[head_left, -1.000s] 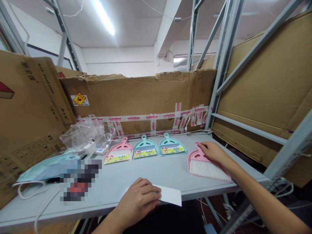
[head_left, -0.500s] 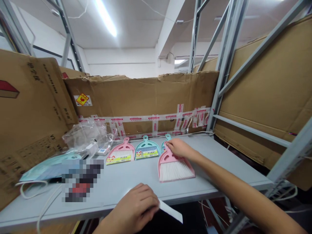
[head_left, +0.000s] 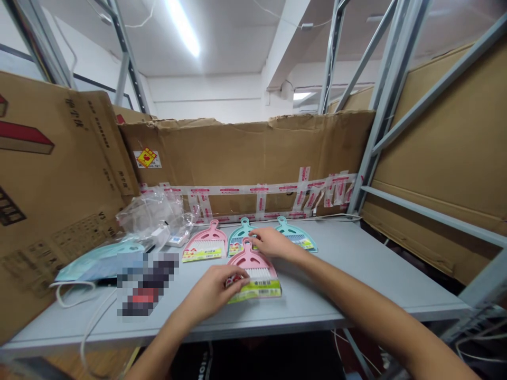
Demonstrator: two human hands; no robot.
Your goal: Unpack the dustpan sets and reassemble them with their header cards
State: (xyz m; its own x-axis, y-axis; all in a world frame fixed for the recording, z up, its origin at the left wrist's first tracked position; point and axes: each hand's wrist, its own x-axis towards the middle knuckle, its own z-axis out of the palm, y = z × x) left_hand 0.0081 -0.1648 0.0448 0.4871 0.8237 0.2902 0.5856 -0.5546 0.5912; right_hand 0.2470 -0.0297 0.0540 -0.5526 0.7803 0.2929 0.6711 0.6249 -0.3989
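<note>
A pink dustpan point(head_left: 250, 256) with a white-bristled brush lies near the middle of the shelf. My right hand point(head_left: 273, 244) is closed on its handle at the top. Across the lower bristles runs a green and yellow printed label point(head_left: 261, 288). My left hand point(head_left: 217, 287) pinches that label's left end, thumb in front. Behind stand three similar labelled sets in a row: a pink dustpan point(head_left: 206, 238), a teal dustpan point(head_left: 242, 229) partly covered by my right hand, and another teal dustpan point(head_left: 288, 227).
A crumpled clear plastic bag point(head_left: 152, 214) and a light-blue face mask point(head_left: 99, 261) lie on the left of the grey shelf point(head_left: 328, 295). A blurred-out item point(head_left: 152, 287) is nearby. A taped cardboard box point(head_left: 237, 153) closes off the back; metal posts point(head_left: 368, 153) flank it.
The front pink dustpan has moved left. My left hand has risen from the shelf's front edge, and the strip it held now lies over the bristles, printed side showing.
</note>
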